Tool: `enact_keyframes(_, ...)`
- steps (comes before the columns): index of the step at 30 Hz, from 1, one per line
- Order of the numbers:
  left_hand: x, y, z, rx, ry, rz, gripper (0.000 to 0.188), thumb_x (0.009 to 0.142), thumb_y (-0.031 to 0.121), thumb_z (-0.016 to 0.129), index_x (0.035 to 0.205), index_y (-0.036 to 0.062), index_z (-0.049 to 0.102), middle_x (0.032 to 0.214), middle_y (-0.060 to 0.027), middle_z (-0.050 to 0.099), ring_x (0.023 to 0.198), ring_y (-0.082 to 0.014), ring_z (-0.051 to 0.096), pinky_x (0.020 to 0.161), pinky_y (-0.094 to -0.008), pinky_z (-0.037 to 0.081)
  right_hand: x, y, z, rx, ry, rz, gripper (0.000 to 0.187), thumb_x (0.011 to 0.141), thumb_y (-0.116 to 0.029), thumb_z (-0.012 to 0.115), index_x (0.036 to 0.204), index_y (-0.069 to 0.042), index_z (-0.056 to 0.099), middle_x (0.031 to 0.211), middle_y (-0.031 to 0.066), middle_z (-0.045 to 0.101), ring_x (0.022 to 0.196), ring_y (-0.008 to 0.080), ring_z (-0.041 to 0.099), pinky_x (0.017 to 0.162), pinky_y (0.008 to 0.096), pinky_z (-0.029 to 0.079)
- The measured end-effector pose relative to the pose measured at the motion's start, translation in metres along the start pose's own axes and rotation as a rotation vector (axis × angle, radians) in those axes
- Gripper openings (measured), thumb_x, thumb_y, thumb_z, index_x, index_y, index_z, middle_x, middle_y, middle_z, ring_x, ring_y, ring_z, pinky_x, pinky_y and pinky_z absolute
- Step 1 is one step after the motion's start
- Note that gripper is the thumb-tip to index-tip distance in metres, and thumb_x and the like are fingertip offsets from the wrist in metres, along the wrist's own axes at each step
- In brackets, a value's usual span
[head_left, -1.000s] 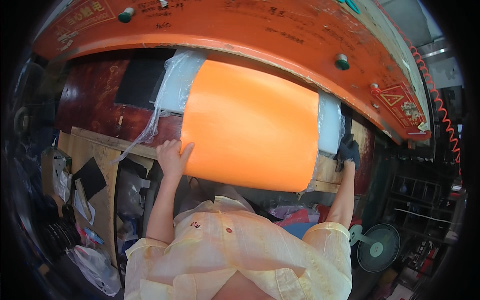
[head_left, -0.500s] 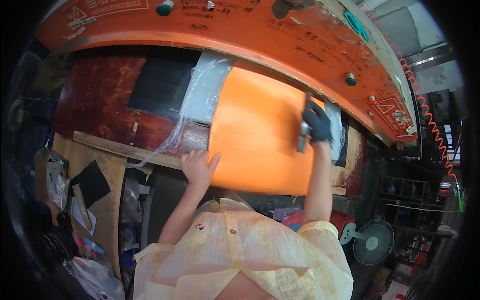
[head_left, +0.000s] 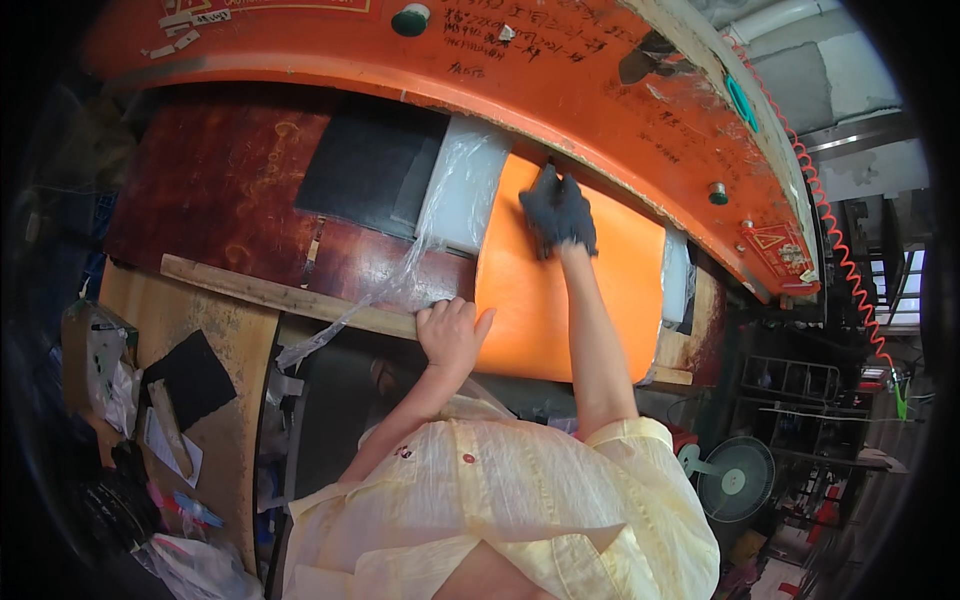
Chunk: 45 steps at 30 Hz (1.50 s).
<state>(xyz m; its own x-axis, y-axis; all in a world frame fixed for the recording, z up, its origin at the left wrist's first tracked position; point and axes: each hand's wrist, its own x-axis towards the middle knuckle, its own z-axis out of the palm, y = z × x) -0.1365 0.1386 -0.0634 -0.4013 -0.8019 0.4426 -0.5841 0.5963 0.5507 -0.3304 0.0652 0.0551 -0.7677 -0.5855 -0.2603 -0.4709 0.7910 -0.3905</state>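
A bright orange sheet (head_left: 620,290) lies over the pale board (head_left: 470,170) beneath the overhanging orange machine beam. My bare left hand (head_left: 450,335) rests at the sheet's near left corner, its thumb spread onto the orange and its fingers on the wooden edge strip (head_left: 280,298). My right hand (head_left: 560,215), in a dark glove, is bent over the sheet's far part, close under the beam. Its fingers point away from me and look closed around something; the glove hides what that is.
The orange machine beam (head_left: 480,85) spans the far side. Crumpled clear plastic film (head_left: 425,235) trails over the table beside a black sheet (head_left: 370,165). A side board (head_left: 225,350) at left carries scraps. A fan (head_left: 735,478) stands right, below a coiled red hose (head_left: 840,230).
My right hand has moved left and away from me across the sheet; the metal-and-dark tool seen in it before is now hidden. My left hand stays by the corner. The view has shifted.
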Motion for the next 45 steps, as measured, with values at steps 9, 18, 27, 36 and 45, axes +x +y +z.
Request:
enact_keyframes(9, 0.017, -0.002, 0.007, 0.046, -0.027, 0.003, 0.032, 0.076, 0.036, 0.067, 0.062, 0.0117, 0.052, 0.064, -0.0026, 0.052, 0.066, -0.0215, 0.052, 0.064, -0.0368, 0.034, -0.014, 0.026, 0.030, 0.073, 0.250, -0.136, 0.058, 0.078, -0.039, 0.064, 0.129, -0.014, 0.051, 0.106, 0.0196, 0.065, 0.099, 0.0348, 0.063, 0.084, 0.0407, 0.049)
enact_keyframes(18, 0.044, -0.003, 0.028, 0.090, 0.010, 0.022, 0.033, 0.074, 0.037, 0.068, 0.060, 0.0129, 0.050, 0.063, -0.0019, 0.050, 0.064, -0.0219, 0.052, 0.061, -0.0376, 0.035, 0.019, 0.043, 0.016, 0.034, 0.114, -0.288, 0.050, 0.082, -0.041, 0.060, 0.118, -0.007, 0.054, 0.102, 0.0148, 0.066, 0.092, 0.0321, 0.065, 0.080, 0.0397, 0.050)
enact_keyframes(27, 0.085, -0.010, 0.051, 0.164, -0.065, 0.031, 0.037, 0.080, 0.040, 0.064, 0.062, 0.0102, 0.054, 0.065, -0.0043, 0.054, 0.064, -0.0247, 0.053, 0.062, -0.0393, 0.035, 0.061, 0.149, -0.110, 0.769, 0.699, -0.264, 0.014, 0.092, -0.015, 0.047, 0.092, -0.005, 0.056, 0.072, 0.0051, 0.055, 0.059, 0.0120, 0.052, 0.052, 0.0273, 0.041)
enact_keyframes(36, 0.138, -0.008, 0.074, 0.160, -0.028, 0.048, 0.038, 0.082, 0.041, 0.061, 0.063, 0.0088, 0.057, 0.066, -0.0050, 0.056, 0.067, -0.0246, 0.055, 0.063, -0.0389, 0.036, 0.059, 0.209, -0.090, 0.616, 0.633, -0.156, 0.030, 0.090, -0.030, 0.054, 0.087, -0.001, 0.060, 0.074, 0.0097, 0.060, 0.067, 0.0181, 0.056, 0.062, 0.0323, 0.043)
enact_keyframes(45, 0.144, -0.006, 0.081, 0.205, -0.119, 0.032, 0.037, 0.082, 0.042, 0.062, 0.064, 0.0089, 0.059, 0.067, -0.0055, 0.058, 0.067, -0.0244, 0.056, 0.063, -0.0391, 0.037, 0.025, 0.301, -0.052, -0.355, 0.780, -0.024, 0.035, 0.089, -0.030, 0.046, 0.092, 0.000, 0.065, 0.095, 0.0210, 0.065, 0.091, 0.0383, 0.059, 0.082, 0.0469, 0.046)
